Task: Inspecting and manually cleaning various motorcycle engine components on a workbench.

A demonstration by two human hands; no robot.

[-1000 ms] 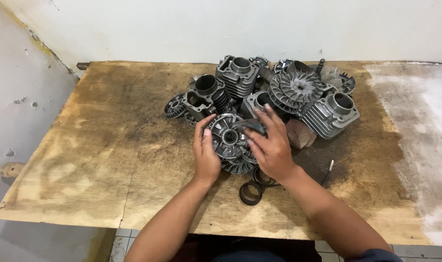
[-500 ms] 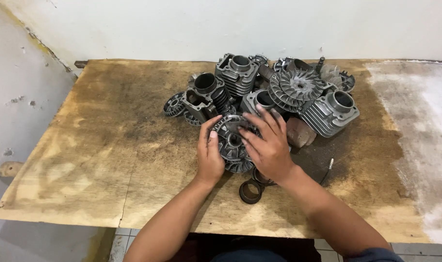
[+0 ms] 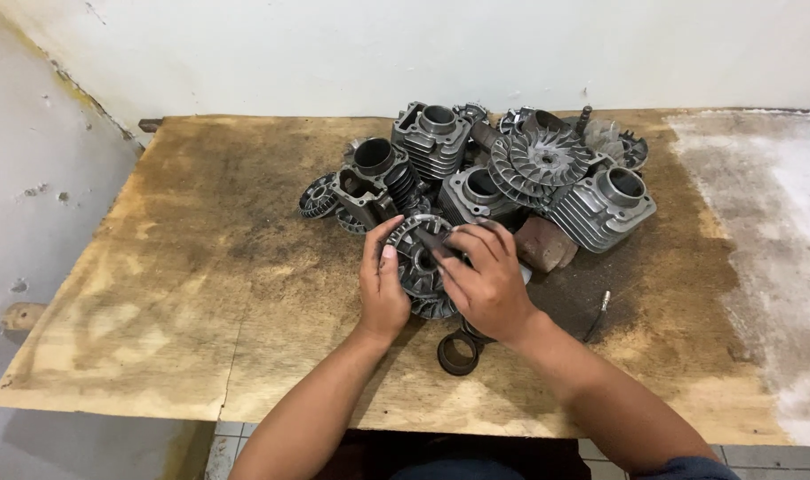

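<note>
A round, dark grey finned metal disc [image 3: 420, 258] stands tilted on edge at the near side of a pile of engine parts. My left hand [image 3: 381, 286] grips its left rim, fingers curled around the edge. My right hand [image 3: 483, 277] covers its right side, fingertips pressed into the disc's middle. Just below the hands a dark metal ring [image 3: 458, 352] lies flat on the wooden board [image 3: 183, 293]. Part of the disc is hidden behind my right hand.
Behind the hands lie several finned engine cylinders [image 3: 431, 138] [image 3: 600, 204], a large fan-like disc [image 3: 536, 162] and a small gear-like disc [image 3: 318, 196]. A small bolt [image 3: 603, 302] lies at the right. A white wall [image 3: 422, 44] backs the board.
Both hands have stayed on the disc. It has tipped from lying fairly flat to standing more on edge, and my right fingers have shifted toward its middle.
</note>
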